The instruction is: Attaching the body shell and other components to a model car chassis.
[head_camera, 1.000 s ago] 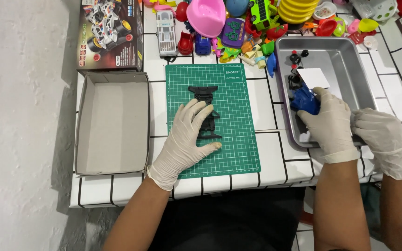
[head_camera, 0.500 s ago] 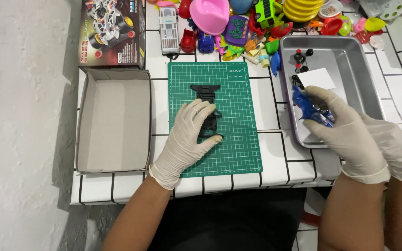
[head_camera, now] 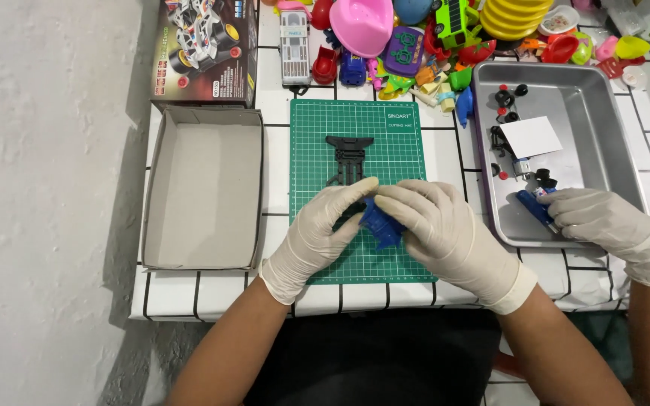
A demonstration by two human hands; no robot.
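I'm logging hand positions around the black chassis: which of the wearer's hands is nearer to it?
Left. The left hand lies on the green mat, fingertips at the black chassis. The right hand is beside it, a little farther off. Both pinch a blue part.

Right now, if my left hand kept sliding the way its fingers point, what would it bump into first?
The left hand points up and right across the green mat; the blue part sits right at its fingertips, already touching, with the right hand just behind it.

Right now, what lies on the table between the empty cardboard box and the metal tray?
In the head view, the green cutting mat lies between the cardboard box and the metal tray, carrying a black chassis part and both gloved hands holding a blue piece.
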